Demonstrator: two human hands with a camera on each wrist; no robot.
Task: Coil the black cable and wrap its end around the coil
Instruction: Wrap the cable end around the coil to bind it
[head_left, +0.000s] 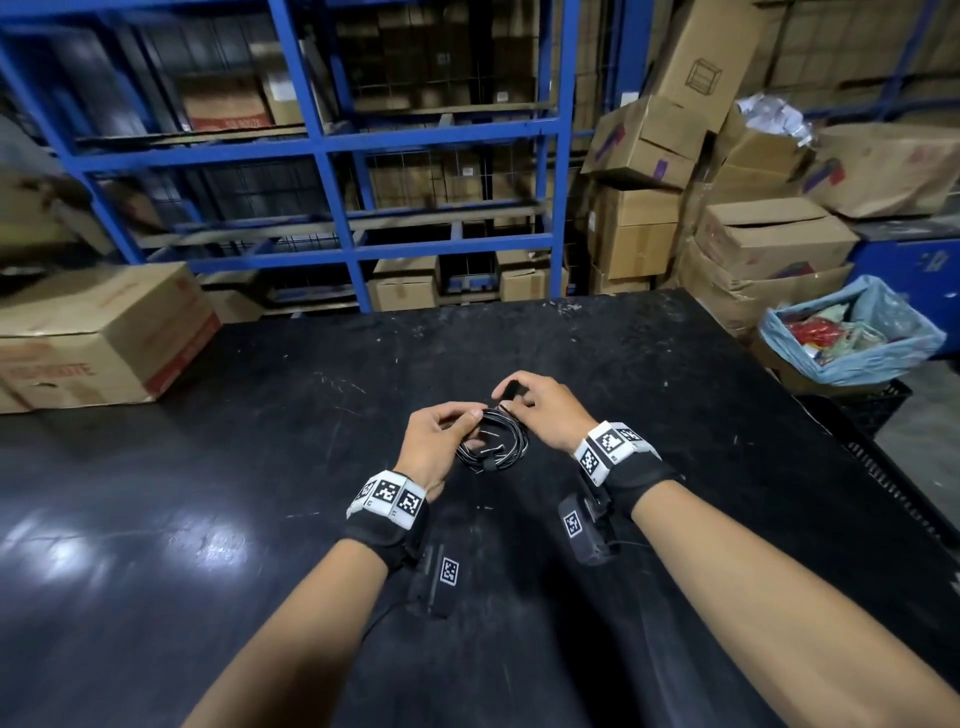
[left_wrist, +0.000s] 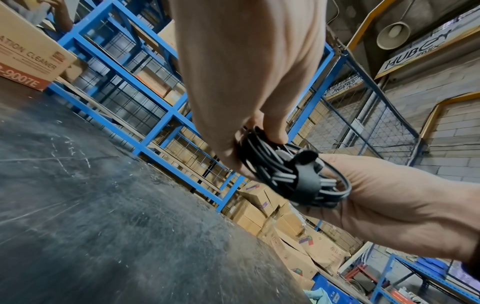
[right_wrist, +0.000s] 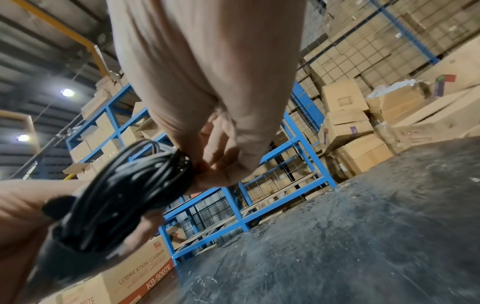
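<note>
The black cable is gathered into a small coil, held just above the black table at its middle. My left hand grips the coil's left side, thumb on top and fingers curled under. My right hand pinches a black end piece at the coil's far edge. In the left wrist view a flat black band crosses the coil between the left hand and the right hand. The right wrist view shows the blurred coil running from my right hand to the left hand.
A cardboard box stands on the table's far left. Blue storage racks full of boxes rise behind the table. Stacked cartons and a bin lined with a blue bag stand off the right edge.
</note>
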